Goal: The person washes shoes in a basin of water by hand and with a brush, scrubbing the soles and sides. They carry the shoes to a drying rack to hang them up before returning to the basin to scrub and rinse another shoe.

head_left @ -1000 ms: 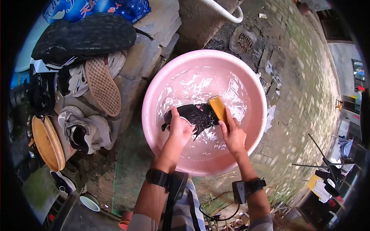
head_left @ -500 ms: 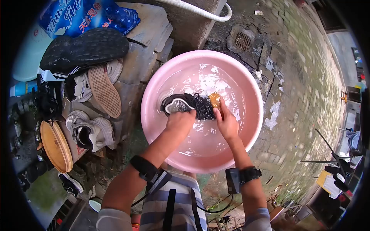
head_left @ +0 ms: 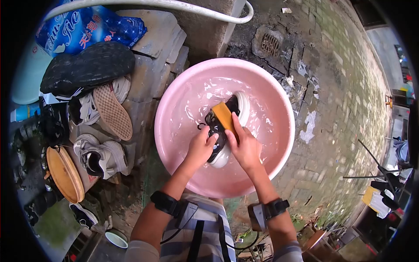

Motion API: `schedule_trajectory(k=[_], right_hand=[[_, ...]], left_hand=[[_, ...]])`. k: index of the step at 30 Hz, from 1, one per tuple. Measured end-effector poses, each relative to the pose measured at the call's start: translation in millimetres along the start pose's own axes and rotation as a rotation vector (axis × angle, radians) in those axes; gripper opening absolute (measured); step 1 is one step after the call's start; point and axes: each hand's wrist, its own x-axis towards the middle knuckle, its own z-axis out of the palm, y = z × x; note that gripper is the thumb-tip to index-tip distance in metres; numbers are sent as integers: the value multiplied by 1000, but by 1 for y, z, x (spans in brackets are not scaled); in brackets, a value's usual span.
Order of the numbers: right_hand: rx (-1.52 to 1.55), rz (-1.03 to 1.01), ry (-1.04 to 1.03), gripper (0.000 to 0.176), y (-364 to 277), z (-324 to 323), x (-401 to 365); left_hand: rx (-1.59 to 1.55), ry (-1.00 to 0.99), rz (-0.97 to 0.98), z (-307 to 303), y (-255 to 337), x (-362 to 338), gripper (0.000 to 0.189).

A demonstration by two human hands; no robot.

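A black shoe [head_left: 221, 140] with a thick white sole lies tilted in the water of a pink basin [head_left: 159, 118]. My left hand [head_left: 200, 147] is closed on the near part of the shoe, thumb on the dark upper beside the loose laces. In my right hand [head_left: 245, 147] is a scrub brush [head_left: 224, 117] with a flat yellow-brown wooden back, laid across the shoe's upper. The brush's bristles are hidden under its back. My left fingers are mostly out of sight behind the shoe.
Stacked slabs at left hold a black-soled shoe [head_left: 87, 67], a tan-soled shoe [head_left: 112, 111], grey sneakers [head_left: 100, 156] and a blue detergent bag [head_left: 94, 28]. A round wooden lid [head_left: 65, 174] leans below. A white pipe [head_left: 174, 6] crosses above; a floor drain [head_left: 270, 44] lies beyond the basin.
The shoe has been turned in the basin, its white sole now showing on the right. My right hand has brought the brush left and up over the upper; my left hand has moved slightly nearer.
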Motion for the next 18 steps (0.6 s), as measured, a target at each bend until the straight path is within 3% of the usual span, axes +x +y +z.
schedule_trajectory(k=[2,4,7,8,10,14,16,17,18], right_hand=[[-150,-79,31,51,-2,0,10],[-163,-103,44,50,-3,-7,18],[-163,-9,66,50,-9,-15,25],[-174,5,80,50,-10,-15,26],[-168,3,76,50,-13,-10,24],[-188,-10,31,50,-18,0,10],[-244,-138,58,50,-17,6,-6],[-287,-115,7,50,-15,8,-15],[-291,-114,11,50,-15,5,-23]], left_hand=[[-148,34,-82,-2,6,-5,20],[-143,-55,-141,-8,19,-16,12],[-367,-76,-69,10,8,-39,7],[-283,-127,-2,15,4,-48,6],[-183,-246,-61,21,5,-56,9],[-170,-250,-110,29,5,-68,16],[-478,-219,-48,39,7,-72,16],[-580,-220,-181,44,8,-73,17],[-583,-223,-176,48,11,-75,17]])
